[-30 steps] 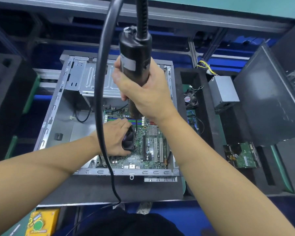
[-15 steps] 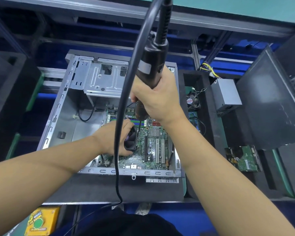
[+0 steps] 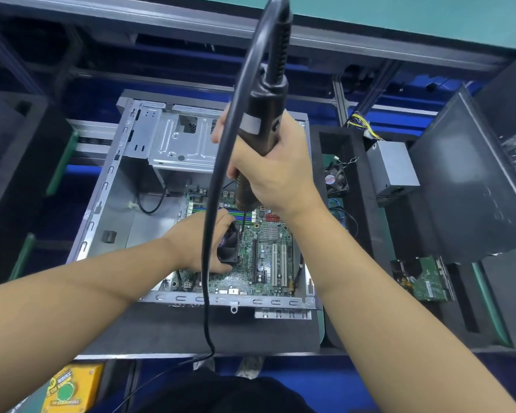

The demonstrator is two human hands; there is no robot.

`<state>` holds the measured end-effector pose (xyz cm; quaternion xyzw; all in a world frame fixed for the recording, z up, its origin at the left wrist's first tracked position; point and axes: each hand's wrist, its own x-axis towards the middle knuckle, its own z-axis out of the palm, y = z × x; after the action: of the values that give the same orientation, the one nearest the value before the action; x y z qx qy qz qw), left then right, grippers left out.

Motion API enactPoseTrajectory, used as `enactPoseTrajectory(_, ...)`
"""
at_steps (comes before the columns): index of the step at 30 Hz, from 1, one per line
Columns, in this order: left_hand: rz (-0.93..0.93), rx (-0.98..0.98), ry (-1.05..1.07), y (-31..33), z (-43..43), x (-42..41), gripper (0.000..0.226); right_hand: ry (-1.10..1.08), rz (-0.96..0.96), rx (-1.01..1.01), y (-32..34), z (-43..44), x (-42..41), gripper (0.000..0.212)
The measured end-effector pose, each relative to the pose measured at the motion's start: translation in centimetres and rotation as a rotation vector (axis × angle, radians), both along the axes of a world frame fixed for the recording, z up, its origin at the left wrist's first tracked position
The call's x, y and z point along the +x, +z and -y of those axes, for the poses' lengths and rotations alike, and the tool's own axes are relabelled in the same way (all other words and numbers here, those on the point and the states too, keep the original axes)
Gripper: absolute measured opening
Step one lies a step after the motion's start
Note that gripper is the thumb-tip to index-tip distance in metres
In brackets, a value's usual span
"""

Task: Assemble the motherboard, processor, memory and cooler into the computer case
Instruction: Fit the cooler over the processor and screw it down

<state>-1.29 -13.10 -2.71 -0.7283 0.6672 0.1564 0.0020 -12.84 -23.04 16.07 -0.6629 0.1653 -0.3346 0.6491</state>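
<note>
My right grip (image 3: 276,174) is wrapped tight round the black electric screwdriver (image 3: 262,120), held nearly upright with its bit pointing down at the cooler (image 3: 229,245); I cannot tell whether the bit touches a screw. Its thick black cable (image 3: 209,234) loops from the top of the tool down past my left forearm and off the counter's (image 3: 176,329) near edge. My left grip (image 3: 203,242) curls over the cooler, a small black fan of which only the right side shows past my fingers, and holds it against the motherboard (image 3: 268,263). The board is green, lying flat in the near right corner of the open grey metal case (image 3: 102,204), with two white slots (image 3: 279,263) running front to back, a silver finned heatsink (image 3: 271,233) just right of the cooler, and green and blue memory slots (image 3: 191,210) along its far edge. The case lies on its side at the middle of the counter. Toward the counter's right edge a black foam tray (image 3: 379,234) holds a small fan (image 3: 335,178), a grey power supply (image 3: 393,168) and a bare hard drive (image 3: 423,281).
</note>
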Motion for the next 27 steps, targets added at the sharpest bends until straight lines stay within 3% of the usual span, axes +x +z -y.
enactPoseTrajectory(4,-0.001,-0.103,-0.064,0.3,0.1,0.0,0.078,-0.025,0.091,0.001,0.9,-0.4,-0.9,0.013)
enactPoseTrajectory(9,-0.022,-0.235,-0.129,1.2,0.0,-0.3,0.065,0.033,0.103,-0.002,1.3,-1.1,-1.9,0.023)
enactPoseTrajectory(17,0.016,-0.086,-0.124,0.4,0.0,-0.1,0.076,-0.012,0.064,0.063,0.3,-2.0,-2.0,0.015)
enactPoseTrajectory(19,0.023,-0.038,-0.092,0.4,0.1,0.0,0.077,-0.019,0.067,0.055,0.2,-2.1,-2.0,0.023)
enactPoseTrajectory(24,0.018,-0.16,-0.115,1.0,-0.2,-0.5,0.064,-0.021,0.118,0.028,1.4,-1.7,-2.1,0.013)
enactPoseTrajectory(27,0.095,-0.17,-0.092,0.7,-0.5,-0.8,0.082,-0.009,0.171,0.022,2.7,-1.1,-1.9,0.008)
